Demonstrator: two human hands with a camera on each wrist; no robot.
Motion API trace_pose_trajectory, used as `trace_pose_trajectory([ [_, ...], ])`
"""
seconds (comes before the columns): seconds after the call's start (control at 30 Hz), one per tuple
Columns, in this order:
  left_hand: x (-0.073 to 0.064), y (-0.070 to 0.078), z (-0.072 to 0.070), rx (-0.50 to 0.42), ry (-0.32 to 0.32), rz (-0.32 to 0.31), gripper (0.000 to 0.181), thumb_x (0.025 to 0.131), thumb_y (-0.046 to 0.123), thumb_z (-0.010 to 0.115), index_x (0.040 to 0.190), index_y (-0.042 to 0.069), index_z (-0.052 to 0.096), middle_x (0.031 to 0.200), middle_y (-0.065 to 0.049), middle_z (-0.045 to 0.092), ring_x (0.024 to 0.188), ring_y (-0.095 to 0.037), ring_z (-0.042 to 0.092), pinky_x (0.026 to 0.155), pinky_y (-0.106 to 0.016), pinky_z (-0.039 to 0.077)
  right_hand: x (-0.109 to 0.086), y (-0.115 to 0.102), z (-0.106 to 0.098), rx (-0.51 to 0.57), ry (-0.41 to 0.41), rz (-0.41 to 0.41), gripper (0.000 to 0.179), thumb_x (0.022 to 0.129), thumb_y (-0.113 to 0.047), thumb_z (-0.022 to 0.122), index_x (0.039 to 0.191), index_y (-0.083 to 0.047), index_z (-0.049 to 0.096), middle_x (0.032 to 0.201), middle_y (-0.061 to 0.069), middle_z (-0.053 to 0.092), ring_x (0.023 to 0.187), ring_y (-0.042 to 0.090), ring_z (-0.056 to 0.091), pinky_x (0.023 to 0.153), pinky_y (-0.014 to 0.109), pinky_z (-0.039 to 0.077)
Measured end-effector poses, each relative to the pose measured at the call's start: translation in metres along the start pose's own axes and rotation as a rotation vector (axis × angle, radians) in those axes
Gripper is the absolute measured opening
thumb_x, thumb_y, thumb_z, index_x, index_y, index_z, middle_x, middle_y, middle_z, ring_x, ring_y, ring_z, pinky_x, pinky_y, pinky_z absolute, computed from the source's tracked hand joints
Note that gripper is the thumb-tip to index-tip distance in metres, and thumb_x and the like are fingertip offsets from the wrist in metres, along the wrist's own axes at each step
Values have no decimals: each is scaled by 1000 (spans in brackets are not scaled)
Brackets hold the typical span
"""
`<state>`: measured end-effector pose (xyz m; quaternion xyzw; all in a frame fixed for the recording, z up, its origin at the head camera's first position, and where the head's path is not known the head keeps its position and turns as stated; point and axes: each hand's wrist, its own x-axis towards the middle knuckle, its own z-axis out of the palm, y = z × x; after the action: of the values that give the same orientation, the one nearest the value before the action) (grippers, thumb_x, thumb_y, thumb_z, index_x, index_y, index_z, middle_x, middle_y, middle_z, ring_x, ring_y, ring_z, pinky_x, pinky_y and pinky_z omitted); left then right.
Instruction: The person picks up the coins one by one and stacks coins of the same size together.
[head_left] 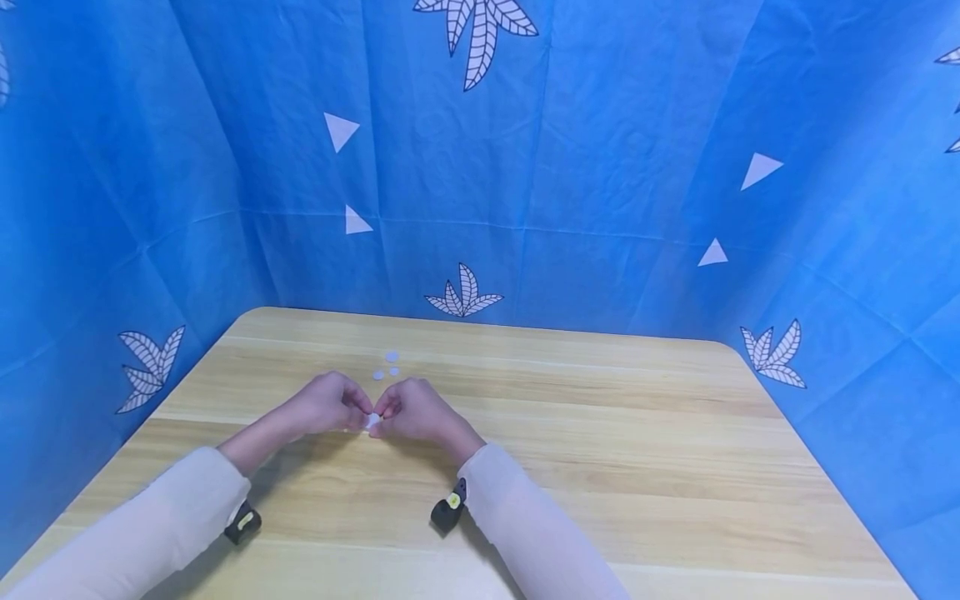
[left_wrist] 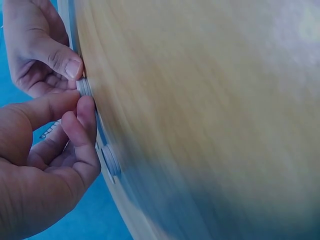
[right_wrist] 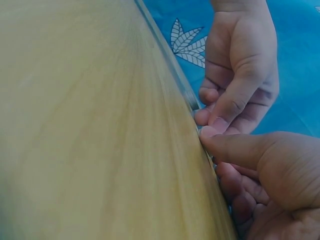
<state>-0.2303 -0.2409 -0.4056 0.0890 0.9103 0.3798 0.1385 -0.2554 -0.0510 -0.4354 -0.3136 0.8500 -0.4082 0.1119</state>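
Both hands meet over the left part of the table around a small stack of thin white discs [head_left: 373, 420]. My left hand [head_left: 330, 403] pinches it from the left, and the layered edges of the stack [left_wrist: 83, 87] show between the fingertips in the left wrist view. From the other side my right hand [head_left: 420, 410] pinches the same stack with thumb and fingers. A second short stack of discs [left_wrist: 112, 160] lies beside the left hand's fingers. In the right wrist view, the fingers of the right hand [right_wrist: 270, 170] mostly hide the held discs.
Beyond the hands lie a larger white disc [head_left: 392, 357] and two smaller white discs [head_left: 378, 375] on the wooden table [head_left: 600, 467]. A blue cloth [head_left: 622, 167] with leaf and triangle prints hangs around the table's back and sides.
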Motion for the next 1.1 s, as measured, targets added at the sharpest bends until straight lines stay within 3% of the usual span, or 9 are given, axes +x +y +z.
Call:
trace_pose_trajectory([
  [0.43,1,2,-1,-14,-10,-7,14,74,3,73,88,4,70,84,-4,67,77,-18,61,68,-33,52,1,0,-1,-28,5,-14,21,70,-22,85,84,-14,71,72,-12,63,69,2,57,63,17,48],
  [0.63,3,6,-10,4,1,4,16,77,1,66,92,3,69,88,-5,67,79,-20,59,67,-33,50,0,1,-1,-12,-4,-12,21,70,-23,85,82,-14,70,73,-11,63,69,3,57,64,17,48],
  [0.9,23,9,-24,91,78,116,15,84,4,61,97,4,69,89,-2,68,87,-20,61,81,-40,49,1,2,-1,-22,11,-1,21,70,-26,85,82,-15,70,72,-11,63,69,3,57,64,17,47],
  [1.1,46,5,-28,127,140,151,16,84,6,63,98,3,69,89,-3,68,83,-20,60,76,-36,49,0,1,-1,-9,1,-3,22,71,-25,84,84,-14,70,73,-11,63,70,3,58,65,17,48],
])
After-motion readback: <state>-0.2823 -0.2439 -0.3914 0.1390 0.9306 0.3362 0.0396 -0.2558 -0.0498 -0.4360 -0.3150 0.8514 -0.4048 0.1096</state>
